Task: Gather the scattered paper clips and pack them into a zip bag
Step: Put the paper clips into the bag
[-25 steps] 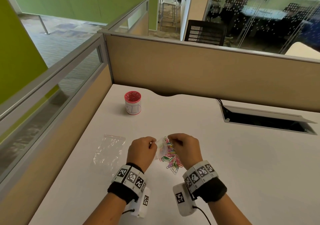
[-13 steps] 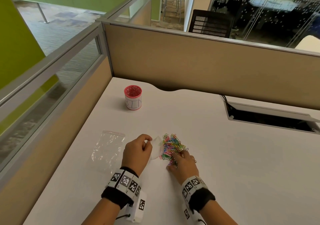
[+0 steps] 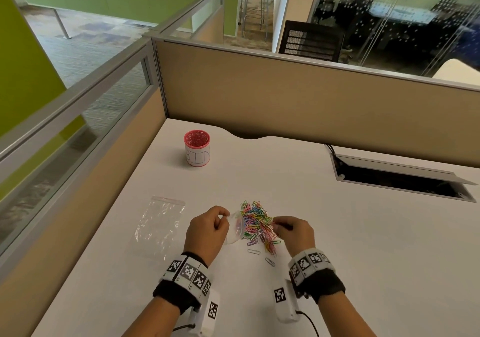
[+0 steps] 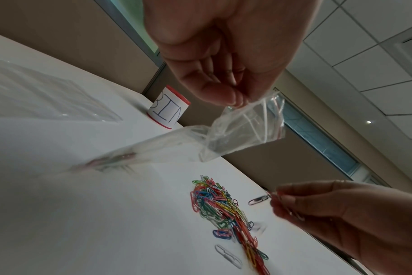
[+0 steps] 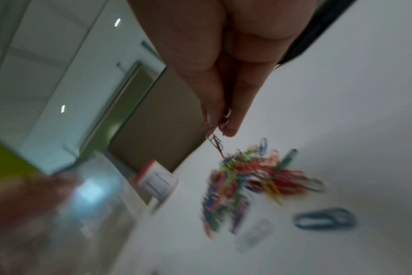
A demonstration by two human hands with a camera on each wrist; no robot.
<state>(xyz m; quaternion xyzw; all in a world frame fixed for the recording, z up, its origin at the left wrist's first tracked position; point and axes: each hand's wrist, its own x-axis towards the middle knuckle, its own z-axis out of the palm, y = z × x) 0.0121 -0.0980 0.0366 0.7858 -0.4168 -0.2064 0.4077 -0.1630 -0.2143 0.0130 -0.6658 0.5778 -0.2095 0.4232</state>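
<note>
A heap of coloured paper clips [image 3: 257,223] [image 4: 220,206] [image 5: 242,178] lies on the white desk [image 3: 363,232] between my hands. My left hand [image 3: 207,229] [image 4: 226,93] pinches the rim of a small clear zip bag [image 3: 236,229] [image 4: 238,128], lifted at its mouth, with a few clips inside it. Just right of the heap, my right hand [image 3: 292,229] [image 4: 278,197] [image 5: 220,124] pinches a few clips [image 5: 215,142] above the desk. Two loose clips [image 3: 261,256] lie nearer me.
A second, flat clear zip bag [image 3: 159,222] lies left of my left hand. A pink cup labelled BIN [image 3: 197,148] stands farther back. An open cable slot [image 3: 400,178] is at the right. Beige partitions [image 3: 311,97] wall the back and left.
My right hand has lifted off the heap with a few clips pinched, after pressing down on it half a second ago. My left hand keeps hold of the small bag.
</note>
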